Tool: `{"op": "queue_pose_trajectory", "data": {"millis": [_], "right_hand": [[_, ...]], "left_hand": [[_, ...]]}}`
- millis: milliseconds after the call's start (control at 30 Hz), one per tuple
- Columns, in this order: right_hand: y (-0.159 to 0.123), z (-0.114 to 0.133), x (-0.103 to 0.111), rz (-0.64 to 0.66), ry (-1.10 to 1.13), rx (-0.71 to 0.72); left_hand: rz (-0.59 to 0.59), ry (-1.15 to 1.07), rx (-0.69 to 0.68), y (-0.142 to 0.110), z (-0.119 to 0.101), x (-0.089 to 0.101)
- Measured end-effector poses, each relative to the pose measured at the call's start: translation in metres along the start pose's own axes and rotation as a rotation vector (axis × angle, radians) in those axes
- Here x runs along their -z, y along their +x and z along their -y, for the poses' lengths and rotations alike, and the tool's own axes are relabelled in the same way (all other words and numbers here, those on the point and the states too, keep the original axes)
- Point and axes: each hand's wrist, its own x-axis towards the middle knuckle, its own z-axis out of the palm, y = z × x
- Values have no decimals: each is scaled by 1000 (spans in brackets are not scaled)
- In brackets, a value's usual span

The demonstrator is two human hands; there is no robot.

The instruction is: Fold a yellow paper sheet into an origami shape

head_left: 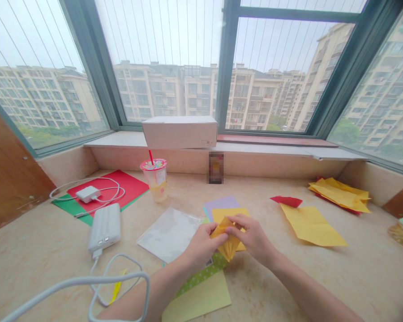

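Note:
Between my two hands is a piece of folded yellow paper (229, 249), pleated and narrowing to a point at its lower end. My left hand (204, 239) pinches its left side, fingers closed. On the opposite side, my right hand (251, 235) grips the upper right edge between thumb and fingers. Beneath the hands lie a flat yellow sheet (230, 213), a lilac sheet (226, 203) and a green polka-dot sheet (201, 278). A pale yellow-green sheet (201, 299) sits nearest me. Left of my hands is a clear plastic sleeve (169, 232).
On the left are a white power bank (104, 228) with looping cables, a white charger (87, 193) on red paper (121, 183), and a cup with a straw (156, 181). To the right lie a yellow sheet (314, 226), a red folded piece (287, 201) and a yellow paper stack (340, 193).

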Motion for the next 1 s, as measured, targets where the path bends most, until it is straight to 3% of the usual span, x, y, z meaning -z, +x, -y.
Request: {"op": "queue_pose_trajectory", "data": {"millis": [300, 1000], "right_hand": [[-6, -4, 3, -25, 71, -15], [-11, -7, 1, -103, 74, 71]], "left_hand": [[104, -247, 44, -4, -6, -5], [13, -104, -42, -5, 3, -9]]}}
